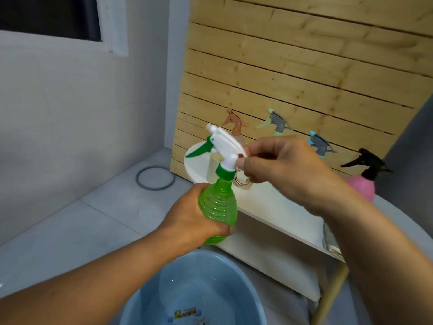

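Head view: looks down over both forearms, from above.
Green spray bottle [219, 207]: held in the air, nearly upright, above the blue basin [150, 299] and just in front of the white shelf [276, 207].
Left hand [192, 221]: wrapped round the bottle's lower body, fingers curled behind it, thumb tip showing at the front near the base.
Right hand [281, 170]: pinching the back of the white spray head [225, 144] between thumb and fingertips, just above the green collar; other fingers loosely curled.
Spray head: seated on the bottle's neck, green trigger and nozzle pointing left, away from the right hand.
Basin: below the bottle at the bottom edge, printed sticker on the inner wall.
Shelf: rounded left end, set against the wooden slat panel [304, 66]; pink bottle [360, 186] with a black head at the right, plus a brown sprayer [235, 123], a mint-and-grey sprayer [275, 121] and a blue-and-grey sprayer [318, 143] along the back.
Room: grey tiled floor [82, 231], grey ring [154, 188] lying on it left of the panel, window [46, 15] upper left.
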